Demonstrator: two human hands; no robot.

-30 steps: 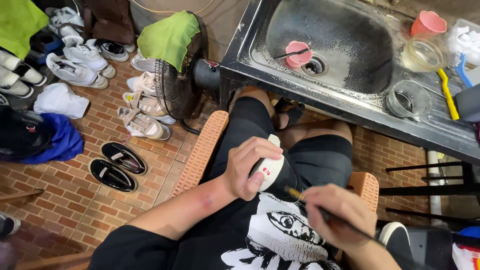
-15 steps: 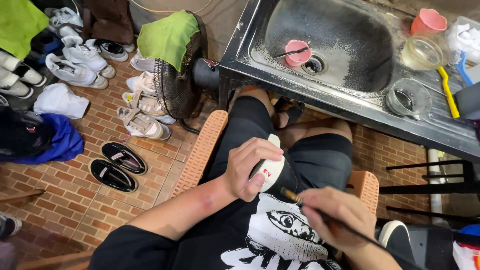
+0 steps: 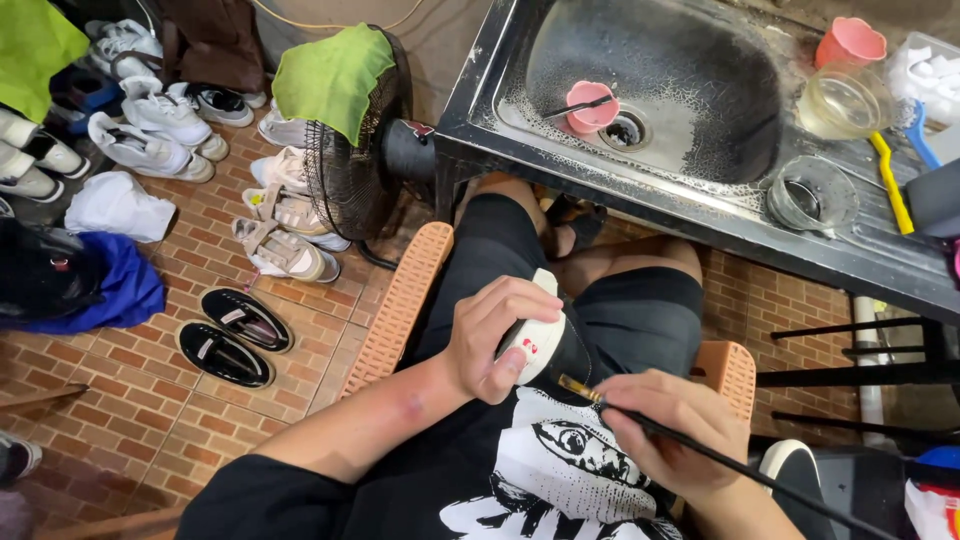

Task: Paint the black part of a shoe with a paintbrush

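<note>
I sit on an orange stool (image 3: 400, 305) with a black-and-white shoe (image 3: 545, 340) over my lap. My left hand (image 3: 495, 335) wraps around the shoe's white heel part and holds it up. My right hand (image 3: 670, 430) grips a thin black paintbrush (image 3: 720, 460), whose yellowish tip touches the shoe's dark side near the sole. Most of the shoe is hidden behind my left fingers.
A black metal sink (image 3: 650, 80) stands ahead, with a pink cup (image 3: 592, 105) at the drain. Glass jars (image 3: 812, 195), another pink cup (image 3: 850, 40) and a yellow brush (image 3: 890, 185) lie to its right. A fan (image 3: 350, 150) under a green cloth and several shoes (image 3: 235, 335) sit on the brick floor at left.
The brush tip has crept slightly along the shoe's side; my left hand keeps the shoe almost still.
</note>
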